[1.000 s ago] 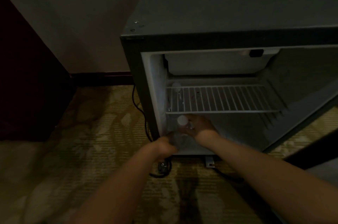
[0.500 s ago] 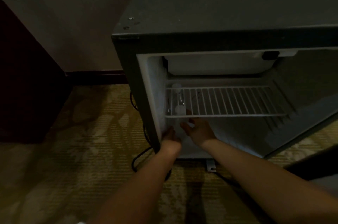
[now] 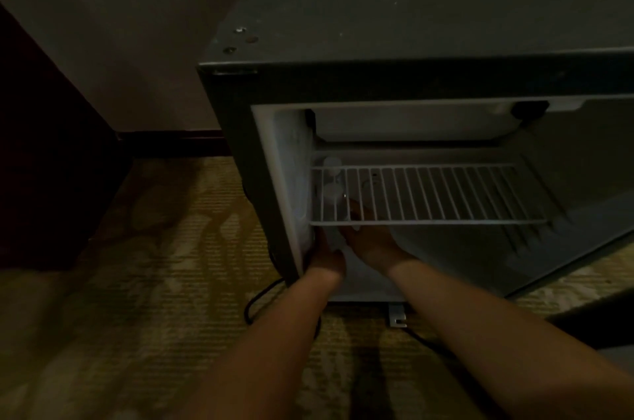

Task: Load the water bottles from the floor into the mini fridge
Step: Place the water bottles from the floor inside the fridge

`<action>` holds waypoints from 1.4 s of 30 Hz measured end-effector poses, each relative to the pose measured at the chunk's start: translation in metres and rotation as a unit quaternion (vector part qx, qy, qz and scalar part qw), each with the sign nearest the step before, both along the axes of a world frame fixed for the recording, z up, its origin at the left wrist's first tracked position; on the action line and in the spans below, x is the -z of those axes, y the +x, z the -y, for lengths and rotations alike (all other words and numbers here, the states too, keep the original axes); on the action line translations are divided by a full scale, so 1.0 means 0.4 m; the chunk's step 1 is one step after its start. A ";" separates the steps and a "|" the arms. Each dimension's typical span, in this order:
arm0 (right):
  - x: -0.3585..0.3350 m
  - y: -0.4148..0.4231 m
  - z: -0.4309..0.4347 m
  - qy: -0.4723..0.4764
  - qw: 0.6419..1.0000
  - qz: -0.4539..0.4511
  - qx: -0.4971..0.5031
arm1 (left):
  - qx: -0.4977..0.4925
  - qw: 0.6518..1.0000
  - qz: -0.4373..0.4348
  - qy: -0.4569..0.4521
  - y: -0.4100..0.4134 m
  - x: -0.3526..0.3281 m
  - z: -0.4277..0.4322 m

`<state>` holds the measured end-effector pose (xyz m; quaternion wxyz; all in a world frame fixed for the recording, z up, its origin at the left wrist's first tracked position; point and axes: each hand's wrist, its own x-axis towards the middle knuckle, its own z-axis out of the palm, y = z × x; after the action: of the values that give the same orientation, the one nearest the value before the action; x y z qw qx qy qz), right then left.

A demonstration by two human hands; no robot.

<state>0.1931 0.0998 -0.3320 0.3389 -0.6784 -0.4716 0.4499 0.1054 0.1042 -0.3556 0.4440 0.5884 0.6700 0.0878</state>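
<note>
The mini fridge (image 3: pixel 394 76) stands open, with a white wire shelf (image 3: pixel 429 194) across its middle. Under the shelf at the far left stands a clear water bottle (image 3: pixel 332 162) with a white cap. Just in front of it is a second water bottle (image 3: pixel 332 193), seen through the wires. My left hand (image 3: pixel 326 256) holds this nearer bottle low down, against the fridge's left inner wall. My right hand (image 3: pixel 372 241) grips its right side, fingers reaching under the shelf. The light is dim and most of the bottle's body is hidden.
The fridge door (image 3: pixel 583 258) hangs open to the right. A black power cord (image 3: pixel 260 299) loops on the patterned carpet (image 3: pixel 154 282) below the fridge's left corner. A dark cabinet (image 3: pixel 44 162) stands at the left against the wall.
Both hands have carried the bottle from the fridge's front lip deeper inside, under the wire shelf, beside the first bottle. My head has come closer.
</note>
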 end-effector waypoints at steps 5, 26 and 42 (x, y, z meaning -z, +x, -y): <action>-0.036 0.015 0.016 -0.097 0.981 0.143 -0.092 | -0.010 0.999 -0.015 -0.031 -0.011 -0.022 0.009; -0.425 -0.120 0.336 -0.108 0.877 0.345 -0.316 | 0.281 0.943 -0.180 -0.016 -0.318 -0.524 0.269; -0.694 -0.651 0.709 0.024 0.782 0.424 -0.456 | 0.115 0.965 -0.237 -0.004 -0.866 -0.718 0.703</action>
<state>-0.0675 -0.1838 -0.0545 -0.1240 -0.4986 -0.8325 0.2075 -0.2410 -0.1769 -0.0684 0.2818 0.6638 0.6843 -0.1083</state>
